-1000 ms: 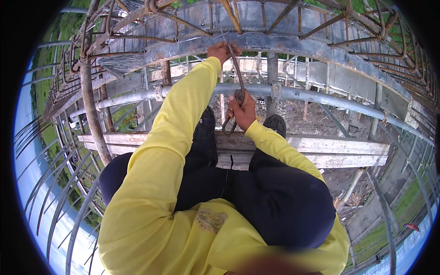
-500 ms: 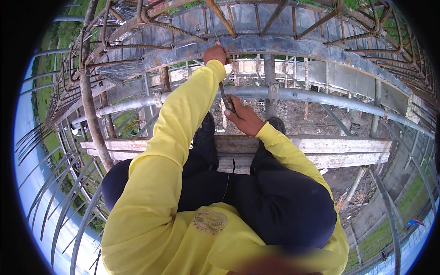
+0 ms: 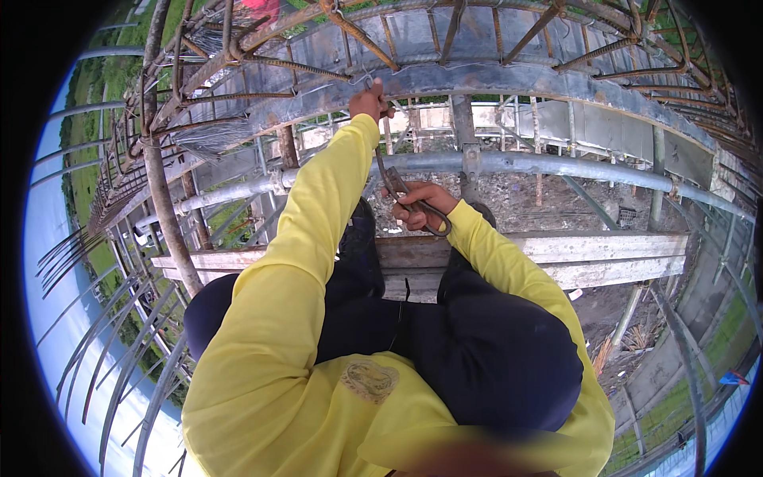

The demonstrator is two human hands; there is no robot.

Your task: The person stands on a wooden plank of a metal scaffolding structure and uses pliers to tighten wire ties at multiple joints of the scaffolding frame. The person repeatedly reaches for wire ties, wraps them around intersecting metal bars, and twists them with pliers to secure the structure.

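Note:
At the far side, my left hand is closed at the edge of a dark formwork panel, its fingertips pinching a thin tie wire. The wire loops beside a rusty rebar. Lower and to the right, over my shoes, my right hand grips a dark curved metal tool. One slim bent arm of the tool rises toward my left hand; another curves round below my right fingers. Its working end is partly hidden by the fingers, so its exact kind is unclear.
My feet rest by a pale plank. A horizontal scaffold pipe crosses ahead, and a rusty upright pole stands at left. Rebar cages line the far side, near a bundle of loose wires. Rubble ground lies far below.
My right hand has turned over, and the tool's curved lower end now shows below its fingers. My left hand stays near the rebar. The view has shifted slightly.

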